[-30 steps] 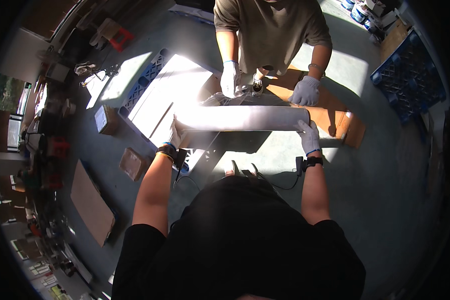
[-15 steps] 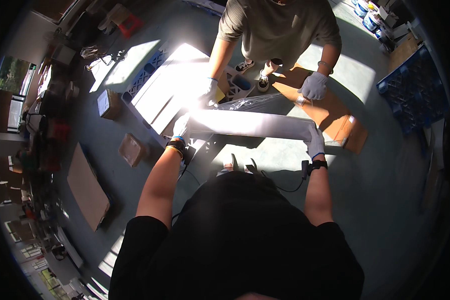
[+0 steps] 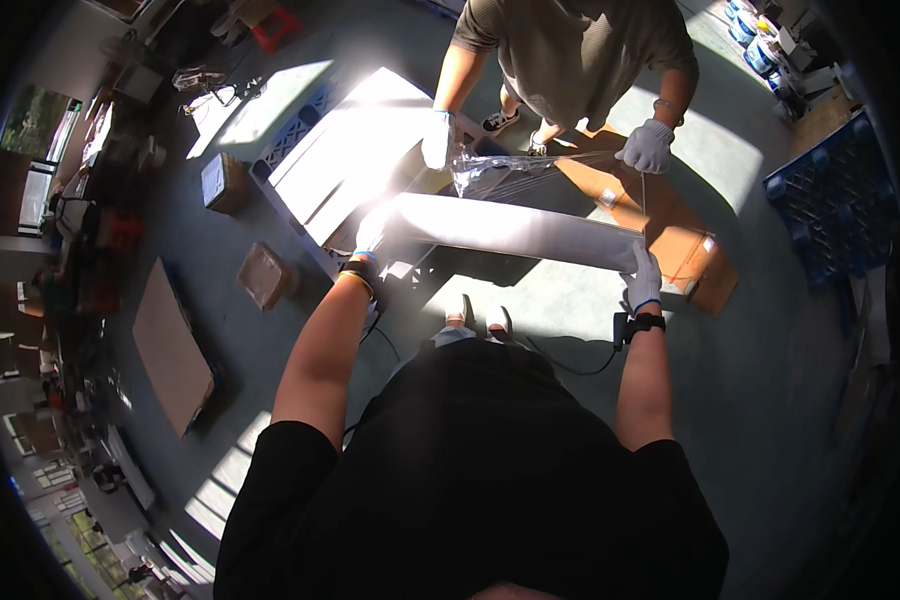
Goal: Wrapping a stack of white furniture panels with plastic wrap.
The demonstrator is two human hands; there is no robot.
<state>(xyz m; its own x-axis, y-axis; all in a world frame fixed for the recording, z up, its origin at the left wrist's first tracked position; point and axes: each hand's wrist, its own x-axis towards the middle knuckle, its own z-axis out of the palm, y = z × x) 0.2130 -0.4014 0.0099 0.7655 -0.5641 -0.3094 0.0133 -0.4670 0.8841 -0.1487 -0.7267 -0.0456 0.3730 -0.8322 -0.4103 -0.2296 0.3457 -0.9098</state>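
A long white roll of stretch film [image 3: 520,230] is held level in front of me, one gloved hand at each end. My left hand [image 3: 372,230] is closed round its left end, partly washed out by glare. At the right end, my right hand [image 3: 644,278] grips it, fingers on the edge. Clear loose film [image 3: 505,172] stretches from the roll toward a co-worker opposite, whose white-gloved left hand [image 3: 649,147] and right hand [image 3: 438,138] pull at it. The film is bunched near the co-worker's right hand.
White flat boxes [image 3: 355,150] lie on a blue pallet at left. An opened brown carton [image 3: 685,240] is on the floor at right. A cardboard sheet [image 3: 173,350], a small box [image 3: 224,184] and a tan packet [image 3: 266,275] lie further left. A blue pallet [image 3: 832,200] leans far right.
The co-worker's hands have risen away from the roll, drawing film out between them and it. The roll's right end now sits slightly lower and further right; both my hands keep hold.
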